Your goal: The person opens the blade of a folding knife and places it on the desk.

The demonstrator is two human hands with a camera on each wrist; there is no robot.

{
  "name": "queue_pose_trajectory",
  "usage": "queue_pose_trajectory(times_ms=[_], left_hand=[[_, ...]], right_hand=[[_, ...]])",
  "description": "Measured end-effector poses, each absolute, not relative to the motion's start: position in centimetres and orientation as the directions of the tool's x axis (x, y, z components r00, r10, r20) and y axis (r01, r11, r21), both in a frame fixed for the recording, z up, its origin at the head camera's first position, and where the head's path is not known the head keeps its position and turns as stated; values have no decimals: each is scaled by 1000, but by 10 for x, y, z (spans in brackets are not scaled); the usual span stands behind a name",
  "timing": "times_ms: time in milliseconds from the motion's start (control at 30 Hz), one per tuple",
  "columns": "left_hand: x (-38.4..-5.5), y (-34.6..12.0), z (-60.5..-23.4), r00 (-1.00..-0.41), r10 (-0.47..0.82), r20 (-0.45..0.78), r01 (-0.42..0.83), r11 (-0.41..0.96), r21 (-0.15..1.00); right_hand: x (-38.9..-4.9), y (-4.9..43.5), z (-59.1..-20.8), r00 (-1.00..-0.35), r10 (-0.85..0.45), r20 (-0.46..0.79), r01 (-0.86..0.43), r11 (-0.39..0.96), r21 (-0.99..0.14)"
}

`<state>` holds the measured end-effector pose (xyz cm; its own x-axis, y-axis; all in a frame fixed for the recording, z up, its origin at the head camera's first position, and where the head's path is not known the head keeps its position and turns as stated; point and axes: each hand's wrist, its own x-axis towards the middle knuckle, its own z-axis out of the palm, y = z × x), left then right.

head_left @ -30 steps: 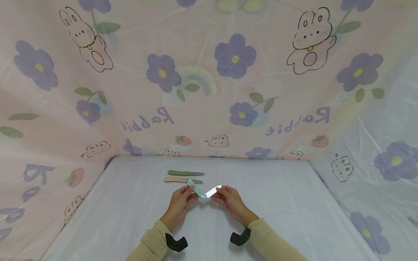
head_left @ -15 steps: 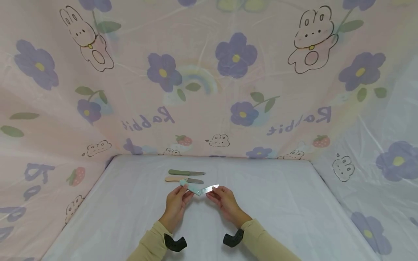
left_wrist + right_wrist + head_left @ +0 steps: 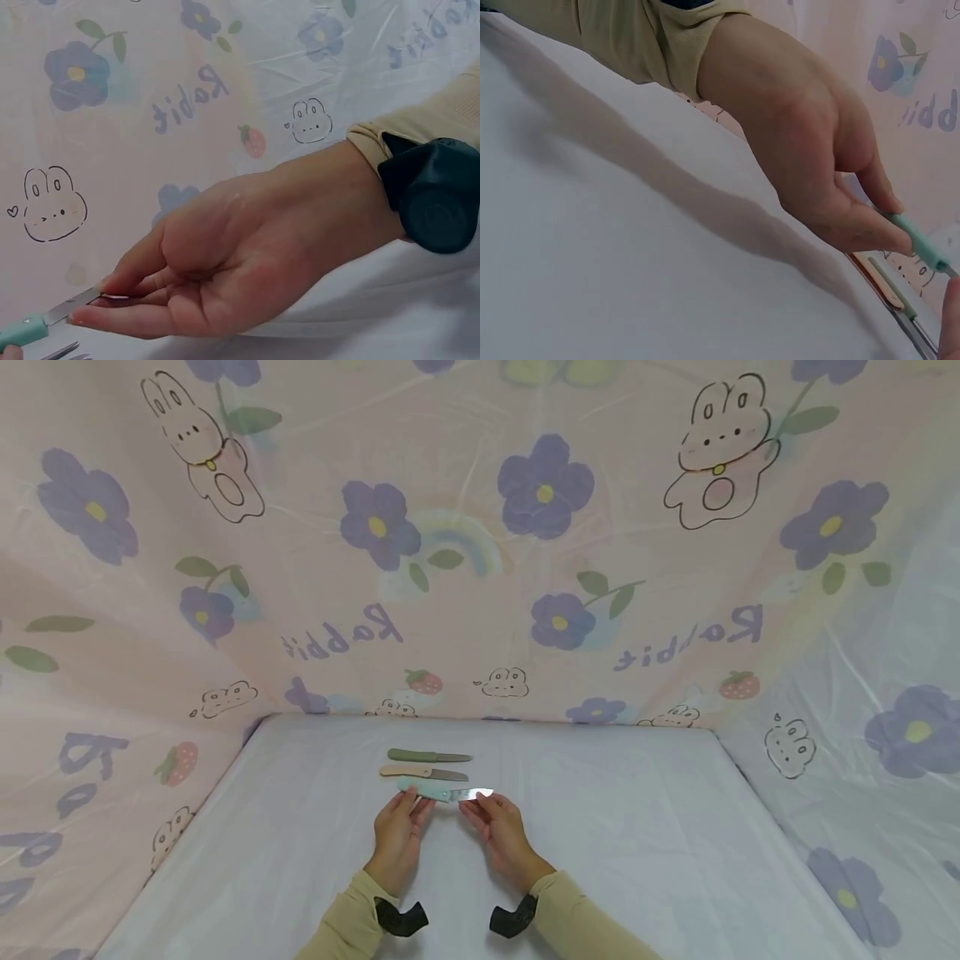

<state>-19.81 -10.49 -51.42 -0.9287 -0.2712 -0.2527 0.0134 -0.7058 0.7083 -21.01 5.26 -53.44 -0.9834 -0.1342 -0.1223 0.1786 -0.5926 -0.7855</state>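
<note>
A mint-green folding knife (image 3: 429, 791) is held up between both hands near the table's middle, its shiny blade swung out almost in line with the handle. My left hand (image 3: 399, 837) pinches the handle end between thumb and fingers. My right hand (image 3: 501, 833) pinches the blade near its tip. In the left wrist view the right hand (image 3: 225, 255) has thumb and fingertips on the blade (image 3: 71, 306). The right wrist view shows the left hand (image 3: 810, 150) gripping the mint handle (image 3: 922, 244).
Just beyond the hands, two other knives lie side by side with blades pointing right: a tan-handled knife (image 3: 405, 772) and, behind it, an olive-green-handled knife (image 3: 412, 755). A white cloth covers the table (image 3: 615, 827). Printed fabric walls (image 3: 465, 627) enclose its back and sides.
The blade has swung from a sharp angle to nearly straight with the handle. Both hands shifted left, the right hand more so, with the knife turning level.
</note>
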Motion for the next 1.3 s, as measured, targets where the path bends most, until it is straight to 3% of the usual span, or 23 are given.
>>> queue_pose_trajectory(times_ms=[367, 733, 1300], left_hand=[[-200, -106, -517, -886, -325, -332, 58, -787, 615], [-201, -117, -517, -897, -307, -319, 17, -743, 669], [-212, -157, -522, -921, -135, -365, -249, -517, 819]], right_hand=[[-204, 33, -536, -985, -66, -162, 166, -652, -740], [-208, 32, -537, -961, -115, -252, 266, -632, -728], [-224, 35, -531, -928, -155, -340, 373, -450, -811]])
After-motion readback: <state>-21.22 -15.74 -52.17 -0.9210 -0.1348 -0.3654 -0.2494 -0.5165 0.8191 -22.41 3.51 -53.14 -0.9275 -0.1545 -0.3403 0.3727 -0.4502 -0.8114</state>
